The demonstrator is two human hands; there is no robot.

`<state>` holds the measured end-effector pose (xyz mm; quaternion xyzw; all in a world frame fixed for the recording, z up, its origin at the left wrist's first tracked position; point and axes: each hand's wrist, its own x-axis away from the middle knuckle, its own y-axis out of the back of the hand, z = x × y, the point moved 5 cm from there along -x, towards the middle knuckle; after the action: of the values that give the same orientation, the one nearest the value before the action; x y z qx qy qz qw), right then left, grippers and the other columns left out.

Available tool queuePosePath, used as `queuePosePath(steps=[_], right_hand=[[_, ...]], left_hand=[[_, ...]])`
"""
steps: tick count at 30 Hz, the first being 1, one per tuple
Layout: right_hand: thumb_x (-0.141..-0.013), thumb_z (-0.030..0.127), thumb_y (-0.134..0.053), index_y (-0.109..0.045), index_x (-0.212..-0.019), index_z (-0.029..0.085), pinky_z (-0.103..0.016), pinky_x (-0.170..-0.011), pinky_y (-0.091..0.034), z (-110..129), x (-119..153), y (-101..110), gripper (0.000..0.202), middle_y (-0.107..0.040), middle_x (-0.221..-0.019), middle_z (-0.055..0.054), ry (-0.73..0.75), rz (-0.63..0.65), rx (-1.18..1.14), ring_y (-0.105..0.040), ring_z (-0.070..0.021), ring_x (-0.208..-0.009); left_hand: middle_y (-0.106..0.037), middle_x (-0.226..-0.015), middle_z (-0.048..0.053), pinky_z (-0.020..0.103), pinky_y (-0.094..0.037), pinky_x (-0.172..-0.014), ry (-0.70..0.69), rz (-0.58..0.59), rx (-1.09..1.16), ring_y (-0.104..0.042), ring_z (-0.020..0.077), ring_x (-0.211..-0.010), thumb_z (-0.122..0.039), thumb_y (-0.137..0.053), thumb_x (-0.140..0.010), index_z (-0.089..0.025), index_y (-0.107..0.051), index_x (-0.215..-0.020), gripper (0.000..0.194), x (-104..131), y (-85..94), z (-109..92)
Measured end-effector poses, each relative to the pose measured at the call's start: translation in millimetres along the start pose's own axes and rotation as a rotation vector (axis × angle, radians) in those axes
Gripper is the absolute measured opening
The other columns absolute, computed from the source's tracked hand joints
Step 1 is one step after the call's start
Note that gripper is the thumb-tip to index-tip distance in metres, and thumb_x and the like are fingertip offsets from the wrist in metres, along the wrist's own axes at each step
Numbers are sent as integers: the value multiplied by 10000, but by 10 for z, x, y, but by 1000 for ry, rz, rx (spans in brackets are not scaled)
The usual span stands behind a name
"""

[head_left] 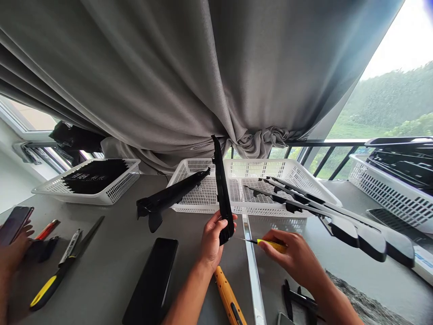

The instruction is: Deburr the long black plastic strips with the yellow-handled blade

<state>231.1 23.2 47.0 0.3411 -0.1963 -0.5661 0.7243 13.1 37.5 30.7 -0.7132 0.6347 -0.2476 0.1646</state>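
Note:
My left hand (212, 239) grips the lower end of a long black plastic part (222, 189), which stands nearly upright in front of the white basket (248, 210). Just to the right, my right hand (291, 253) is closed around the yellow handle of a thin-tipped tool (272, 245). The tool's thin tip points left, near the lower end of the black part; whether it touches cannot be made out. Another black part (169, 196) leans on the basket's left side. Several similar black parts (304, 203) rest over its right side.
A knife (64, 266), a marker (70, 247), a black slab (152, 280), an orange tool (228, 295) and a metal strip (252, 271) lie on the grey table (111, 253). Another person's hand (16, 248) holds a phone (15, 224). Filled baskets stand left (115, 192) and right (389, 192).

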Motion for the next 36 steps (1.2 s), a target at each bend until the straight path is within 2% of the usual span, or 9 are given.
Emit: queuePosePath(steps=[5,8,15,19,24,36], right_hand=[[-979,662,-588,-735,-740,232,-300,-593,-361,-54,-7,-4,513,-654,-630,-2,-60,-33,6,-524,-165,-580],[-978,683,-573,-733,-726,236,-302,-595,-366,-54,-15,38,538,-662,-630,-8,-73,-95,-14,-543,-169,-578],[-979,706,-578,-721,-695,233,-295,-583,-355,-42,-13,49,570,-650,-610,-8,-51,-122,-22,-527,-168,-570],[-979,746,-569,-748,-710,232,-296,-571,-354,-61,-8,75,607,-657,-606,-14,-55,-198,-32,-532,-169,-557],[-982,762,-561,-743,-695,233,-294,-555,-340,-47,-15,83,629,-662,-610,-15,-29,-196,-25,-531,-165,-555],[-953,830,-545,-753,-701,240,-292,-558,-366,-53,3,105,675,-674,-603,-19,-100,-278,-21,-545,-169,-541]], left_hand=[[-837,-937,94,285,-519,-756,1,9,-18,-682,185,-789,-321,-837,-716,-159,-839,-1024,348,11,-27,-23],[-838,-950,96,283,-520,-758,1,24,-32,-686,188,-798,-331,-846,-718,-163,-840,-1028,353,11,-33,-17],[-842,-1000,93,286,-524,-790,17,90,-69,-697,192,-831,-368,-847,-777,-174,-844,-1119,393,32,-52,25],[-848,-1014,96,291,-518,-797,25,114,-87,-695,198,-842,-368,-834,-785,-174,-850,-1110,379,48,-85,21],[-852,-1017,99,298,-511,-807,35,117,-103,-696,205,-850,-380,-833,-787,-175,-849,-1110,383,53,-104,32],[-840,-1020,94,308,-529,-831,3,132,-94,-702,208,-859,-358,-821,-798,-176,-849,-1096,350,53,-104,32]])
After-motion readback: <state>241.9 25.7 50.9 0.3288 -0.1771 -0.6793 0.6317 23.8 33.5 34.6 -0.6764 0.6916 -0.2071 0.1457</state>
